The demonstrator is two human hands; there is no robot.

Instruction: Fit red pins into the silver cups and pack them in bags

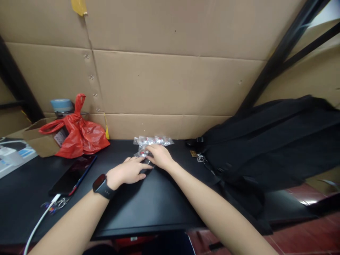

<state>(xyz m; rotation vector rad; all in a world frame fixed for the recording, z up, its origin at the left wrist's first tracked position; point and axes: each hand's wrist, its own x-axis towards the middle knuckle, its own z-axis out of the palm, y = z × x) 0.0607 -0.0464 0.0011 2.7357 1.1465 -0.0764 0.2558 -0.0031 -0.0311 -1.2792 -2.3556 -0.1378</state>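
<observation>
Several small clear plastic packets (159, 140) with bits of red inside lie in a row on the black table, close to the cardboard wall. Nearer to me, another clear packet (142, 153) lies partly under my fingers. My right hand (160, 156) reaches over from the right, its bent fingertips closed on this packet. Just left of it, my left hand (129, 172) has its fingers stretched out and apart, the tips touching or nearly touching the packet's near side. A dark watch (100, 183) is on my left wrist. What is inside the packets is too small to tell.
On the left are a phone (74, 175) on a white cable (37, 228), a red plastic bag (85, 136), a cardboard box (39, 140), a blue-lidded jar (61, 105) and a power strip (25, 156). A black backpack (278, 141) fills the right side. Cardboard (164, 85) stands behind.
</observation>
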